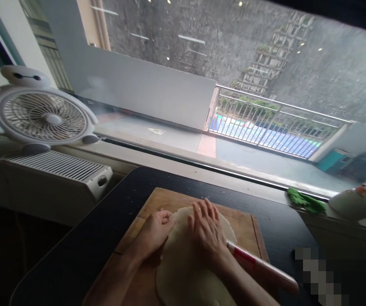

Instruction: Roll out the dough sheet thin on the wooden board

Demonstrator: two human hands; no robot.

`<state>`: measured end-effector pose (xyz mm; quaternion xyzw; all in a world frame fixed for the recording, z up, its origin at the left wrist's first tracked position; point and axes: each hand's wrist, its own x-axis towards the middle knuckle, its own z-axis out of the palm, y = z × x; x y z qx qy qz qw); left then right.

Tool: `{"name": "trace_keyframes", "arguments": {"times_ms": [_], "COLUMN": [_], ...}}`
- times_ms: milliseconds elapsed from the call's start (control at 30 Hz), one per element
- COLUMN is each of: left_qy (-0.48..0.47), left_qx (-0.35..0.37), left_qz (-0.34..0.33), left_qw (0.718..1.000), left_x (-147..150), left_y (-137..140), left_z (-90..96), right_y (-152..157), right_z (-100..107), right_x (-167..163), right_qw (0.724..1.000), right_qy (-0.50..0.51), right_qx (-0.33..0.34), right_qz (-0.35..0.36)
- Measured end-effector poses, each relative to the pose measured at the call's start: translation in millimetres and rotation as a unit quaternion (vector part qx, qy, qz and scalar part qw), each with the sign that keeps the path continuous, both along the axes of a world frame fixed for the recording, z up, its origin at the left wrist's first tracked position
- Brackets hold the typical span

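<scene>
Dough sheet (183, 263): pale, soft, thin and roundish, its rim slightly uneven; it is lying on the wooden board, running out of view at the bottom.
Left hand (156, 229): fingers are curling in at the sheet's upper left edge; whether they are pinching dough cannot be told.
Right hand (207, 227): fingers are stretching out, slightly parted, and the hand is lying across the sheet's upper part, gripping nothing visible.
Wooden board (243, 223): brown, smooth, straight-edged; it is resting on a black, grained tabletop (280, 219) with rounded corners.
Rolling pin (267, 268): glossy cylinder, red-banded; it is slanting from beside the right hand past the board's right edge.
Fan (52, 120): white plastic, round slatted grille, standing at left.
Cloth (307, 201): green, crumpled, lying on the window ledge.
</scene>
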<state>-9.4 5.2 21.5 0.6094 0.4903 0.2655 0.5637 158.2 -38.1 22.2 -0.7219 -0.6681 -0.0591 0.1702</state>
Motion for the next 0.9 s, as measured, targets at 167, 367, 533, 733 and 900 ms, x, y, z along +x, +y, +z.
{"name": "trace_keyframes", "arguments": {"times_ms": [167,367,533,733,900], "left_qy": [-0.01,-0.002,-0.011,0.005,-0.01], "left_qx": [0.006,0.022,0.02,0.035,0.016], "left_qz": [0.0,0.0,-0.001,-0.005,-0.004], "left_qw": [1.0,1.0,1.0,0.999,1.0], "left_x": [-1,-2,-3,-5,-4], "left_y": [0,0,1,2,1], "left_z": [-5.4,-5.7,-9.3,-11.5,-8.1], "right_y": [14,6,25,23,28], "right_z": [12,2,9,4,7], "right_x": [6,-8,0,-3,-2], "right_qw": [0.996,1.0,0.997,0.999,0.997], "right_qy": [0.029,-0.004,0.01,0.006,0.015], "right_qx": [-0.048,-0.011,-0.056,-0.047,-0.071], "right_qz": [-0.068,0.017,-0.054,0.009,-0.008]}}
